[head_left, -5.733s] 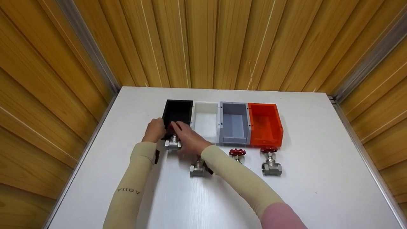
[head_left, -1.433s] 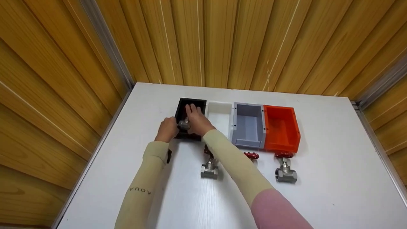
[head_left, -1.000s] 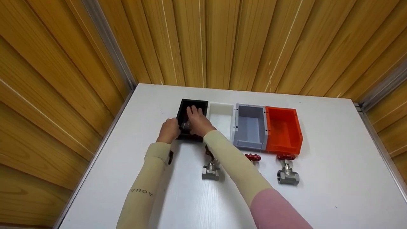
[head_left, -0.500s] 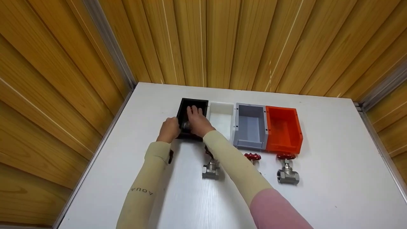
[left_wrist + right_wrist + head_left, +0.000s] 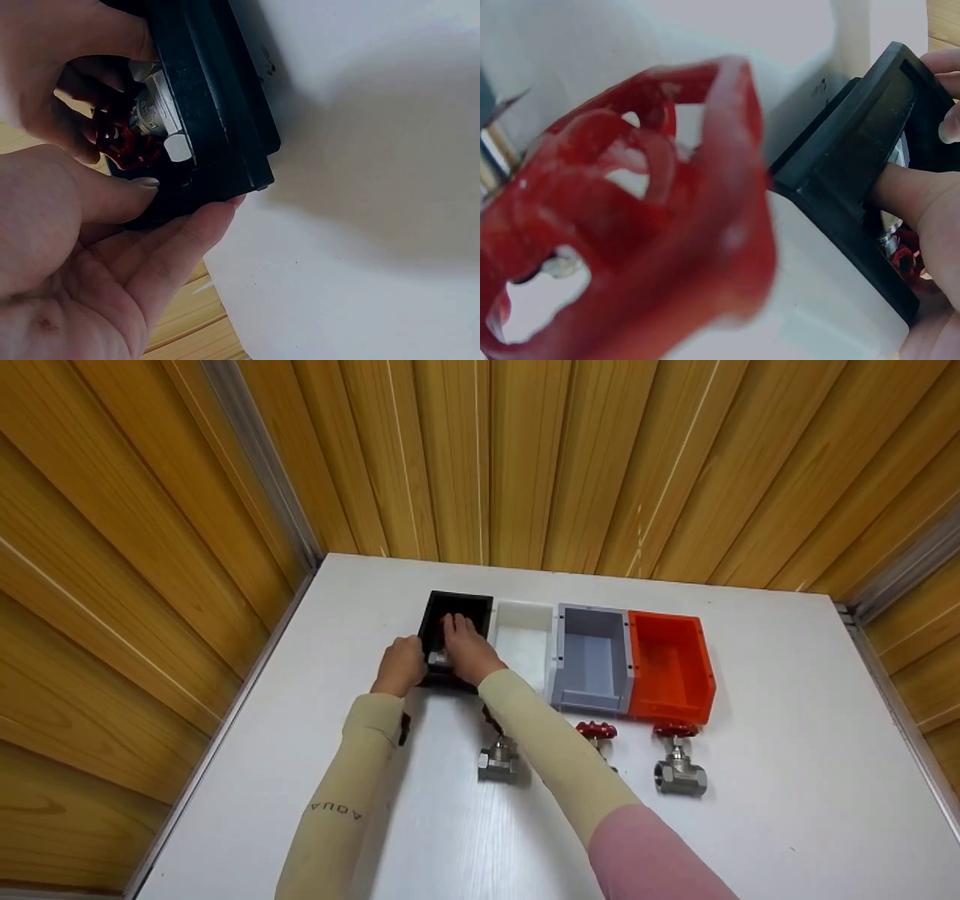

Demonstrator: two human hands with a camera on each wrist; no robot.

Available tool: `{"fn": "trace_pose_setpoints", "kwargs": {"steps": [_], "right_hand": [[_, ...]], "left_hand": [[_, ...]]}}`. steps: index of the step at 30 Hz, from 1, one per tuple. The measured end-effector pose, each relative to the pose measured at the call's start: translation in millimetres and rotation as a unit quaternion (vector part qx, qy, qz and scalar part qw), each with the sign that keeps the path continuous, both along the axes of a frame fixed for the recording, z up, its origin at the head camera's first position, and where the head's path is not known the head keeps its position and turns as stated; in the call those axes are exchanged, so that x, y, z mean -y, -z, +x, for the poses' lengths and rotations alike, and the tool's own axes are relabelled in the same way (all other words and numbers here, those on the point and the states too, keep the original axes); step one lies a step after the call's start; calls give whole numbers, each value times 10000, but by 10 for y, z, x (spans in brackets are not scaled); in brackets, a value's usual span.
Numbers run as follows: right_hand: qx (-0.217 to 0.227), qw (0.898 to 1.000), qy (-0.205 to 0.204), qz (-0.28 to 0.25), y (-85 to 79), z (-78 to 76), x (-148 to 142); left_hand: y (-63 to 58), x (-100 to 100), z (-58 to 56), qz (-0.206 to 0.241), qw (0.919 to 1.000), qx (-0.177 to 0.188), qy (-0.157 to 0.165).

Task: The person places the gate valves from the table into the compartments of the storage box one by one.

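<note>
My left hand (image 5: 401, 664) pinches the left wall of a black bin (image 5: 471, 598), thumb inside and fingers outside in the left wrist view. Inside that bin lies a metal gate valve (image 5: 439, 660) with a red handwheel (image 5: 127, 139), its body along the front wall. My right hand (image 5: 469, 651) reaches into the bin and holds this valve, thumb on the metal body and fingers around the wheel. The right hand covers much of the valve in the head view.
White (image 5: 523, 660), grey (image 5: 589, 660) and orange (image 5: 670, 664) bins adjoin the black one rightward. In front stand more valves: one (image 5: 497, 761) beside the right sleeve, another (image 5: 596, 730) partly behind it, a third (image 5: 679, 772) before the orange bin. Wooden walls surround the white table (image 5: 427, 825).
Since the earliest frame, the right hand has carried the valve from the black bin's front edge down inside it. Over the last second, the hands have barely moved; the right fingers have drawn slightly nearer.
</note>
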State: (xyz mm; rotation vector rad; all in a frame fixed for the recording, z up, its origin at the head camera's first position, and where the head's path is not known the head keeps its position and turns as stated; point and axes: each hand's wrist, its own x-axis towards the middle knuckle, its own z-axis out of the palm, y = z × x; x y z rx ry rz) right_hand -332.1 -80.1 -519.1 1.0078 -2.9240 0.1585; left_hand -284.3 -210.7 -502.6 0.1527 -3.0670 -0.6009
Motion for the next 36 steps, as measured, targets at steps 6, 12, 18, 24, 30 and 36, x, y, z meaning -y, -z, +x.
{"fn": "trace_pose_setpoints", "kwargs": {"steps": [6, 12, 18, 24, 30, 36], "right_hand": [[-269, 9995, 24, 172, 10, 6, 28], [-344, 9985, 79, 426, 18, -2, 30], [-289, 9990, 127, 313, 31, -13, 29], [-454, 9989, 93, 113, 42, -12, 11], [-441, 9989, -9, 162, 12, -12, -20], [72, 9999, -86, -126, -58, -7, -62]], "left_hand": [[5, 10, 3, -3, 10000, -59, 43], [11, 0, 2, -72, 9998, -145, 153], [18, -3, -3, -94, 9997, -191, 119], [23, -11, -14, -101, 9997, -167, 116], [13, -20, -11, -48, 9999, -126, 101], [1, -9, 3, -56, 9999, -13, 120]]}}
